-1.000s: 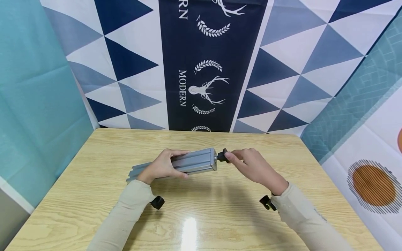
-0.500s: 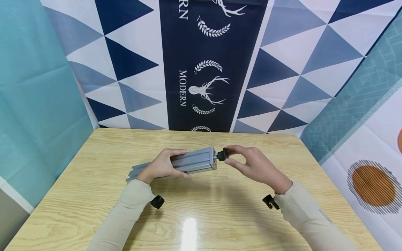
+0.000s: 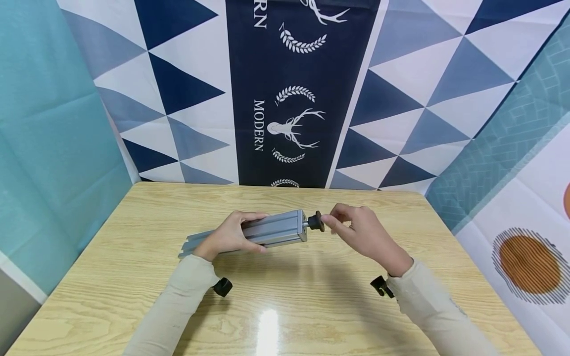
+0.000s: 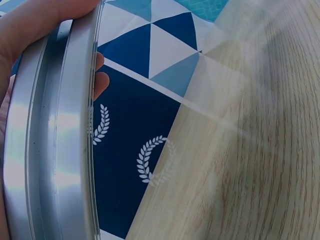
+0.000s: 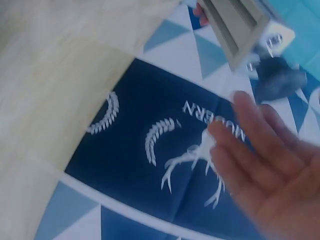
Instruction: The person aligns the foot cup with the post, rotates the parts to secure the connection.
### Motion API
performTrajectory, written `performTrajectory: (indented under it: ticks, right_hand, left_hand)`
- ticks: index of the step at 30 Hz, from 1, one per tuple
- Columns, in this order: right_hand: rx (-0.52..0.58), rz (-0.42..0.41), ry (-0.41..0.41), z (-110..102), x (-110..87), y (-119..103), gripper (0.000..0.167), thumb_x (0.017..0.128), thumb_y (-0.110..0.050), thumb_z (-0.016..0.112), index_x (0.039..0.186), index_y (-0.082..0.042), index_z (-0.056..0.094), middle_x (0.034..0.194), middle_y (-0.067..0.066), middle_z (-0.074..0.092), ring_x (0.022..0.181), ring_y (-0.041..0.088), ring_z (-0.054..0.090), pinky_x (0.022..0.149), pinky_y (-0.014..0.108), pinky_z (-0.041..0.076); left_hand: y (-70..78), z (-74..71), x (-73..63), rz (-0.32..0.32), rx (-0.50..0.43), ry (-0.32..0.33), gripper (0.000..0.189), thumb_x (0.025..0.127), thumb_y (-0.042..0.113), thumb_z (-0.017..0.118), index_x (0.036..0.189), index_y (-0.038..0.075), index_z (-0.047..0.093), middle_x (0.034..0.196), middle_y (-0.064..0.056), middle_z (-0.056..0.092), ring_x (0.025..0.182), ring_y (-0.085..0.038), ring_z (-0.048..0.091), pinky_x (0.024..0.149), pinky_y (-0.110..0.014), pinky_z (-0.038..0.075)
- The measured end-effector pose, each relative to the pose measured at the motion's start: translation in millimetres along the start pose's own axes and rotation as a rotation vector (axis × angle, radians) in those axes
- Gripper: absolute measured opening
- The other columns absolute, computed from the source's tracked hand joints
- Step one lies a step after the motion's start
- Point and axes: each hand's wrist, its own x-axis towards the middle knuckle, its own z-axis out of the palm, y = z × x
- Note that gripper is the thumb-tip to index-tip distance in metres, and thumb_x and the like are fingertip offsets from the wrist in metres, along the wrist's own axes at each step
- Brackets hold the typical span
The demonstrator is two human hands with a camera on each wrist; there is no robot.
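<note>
My left hand (image 3: 233,232) grips a grey aluminium profile (image 3: 278,228) from above, thumb on the near side and fingers on the far side. The profile lies slantwise, its right end raised above the table. From that end, a threaded stem carries a black levelling foot (image 3: 315,221) with a round base facing right. Just right of the foot is my right hand (image 3: 367,237), thumb tip close to the base. In the right wrist view, the extended fingers of the right hand (image 5: 275,175) stand apart from the blurred foot (image 5: 280,82). Long grooves run along the profile (image 4: 70,150) in the left wrist view.
The wooden table (image 3: 303,316) reaches back to a patterned cloth (image 3: 285,99) hung behind it. Teal cloth (image 3: 67,123) hangs at the left. Black camera mounts (image 3: 222,287) stick out at both wrists.
My right hand was pinching the foot, then spread its fingers at the base, and now holds its fingertips just off it. The foot has turned slightly. My left hand and the profile stay put.
</note>
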Motion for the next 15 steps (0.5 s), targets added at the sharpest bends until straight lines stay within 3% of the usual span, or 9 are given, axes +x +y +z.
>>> performTrajectory:
  ticks: [2,4,7,11,13,15]
  right_hand:
    - [0.001,-0.051,-0.022,-4,-1.0,2,0.033,0.092,-0.041,0.062,0.113,-0.015,0.065,0.103,-0.001,0.071,0.095,0.020,0.067,0.078,0.043,0.052]
    - [0.005,-0.123,-0.058,-6,-1.0,4,0.049,0.088,-0.033,0.069,0.132,-0.017,0.055,0.126,0.002,0.062,0.112,0.023,0.061,0.089,0.046,0.049]
    - [0.020,-0.229,-0.101,-5,0.5,5,0.067,0.086,-0.018,0.073,0.145,-0.021,0.043,0.142,0.000,0.050,0.123,0.022,0.054,0.097,0.044,0.045]
    - [0.025,-0.285,-0.083,0,1.7,4,0.064,0.086,-0.010,0.072,0.143,-0.018,0.046,0.140,0.000,0.052,0.125,0.020,0.053,0.096,0.042,0.046]
    - [0.022,-0.258,-0.060,3,1.5,3,0.052,0.089,-0.015,0.070,0.137,-0.012,0.052,0.131,0.003,0.060,0.117,0.020,0.059,0.090,0.040,0.050]
    - [0.024,-0.196,-0.041,6,1.6,2,0.039,0.092,-0.024,0.065,0.128,-0.008,0.060,0.118,0.005,0.067,0.098,0.019,0.067,0.077,0.036,0.053]
  left_hand:
    - [0.3,-0.5,-0.5,-0.004,0.003,0.001,0.073,0.065,0.014,0.089,0.131,0.009,0.060,0.128,-0.008,0.061,0.105,-0.019,0.060,0.091,-0.039,0.046]
    - [0.6,-1.2,-1.0,-0.008,0.004,0.005,0.073,0.064,0.013,0.089,0.131,0.009,0.060,0.129,-0.008,0.061,0.105,-0.019,0.060,0.091,-0.040,0.046]
    - [0.9,-2.0,-1.7,-0.004,-0.003,0.007,0.073,0.064,0.013,0.089,0.131,0.008,0.060,0.129,-0.008,0.060,0.105,-0.019,0.060,0.091,-0.040,0.046]
    - [0.3,-2.1,-2.4,0.005,-0.005,0.006,0.073,0.064,0.011,0.089,0.131,0.008,0.060,0.127,-0.008,0.062,0.104,-0.019,0.061,0.091,-0.039,0.047]
    - [-0.1,-1.8,-2.6,0.010,-0.010,0.003,0.073,0.065,0.012,0.089,0.131,0.008,0.060,0.126,-0.009,0.062,0.104,-0.019,0.061,0.090,-0.039,0.047]
    - [-0.5,-1.6,-2.7,0.013,-0.019,0.001,0.072,0.065,0.012,0.089,0.131,0.008,0.060,0.128,-0.009,0.061,0.104,-0.019,0.061,0.090,-0.039,0.047]
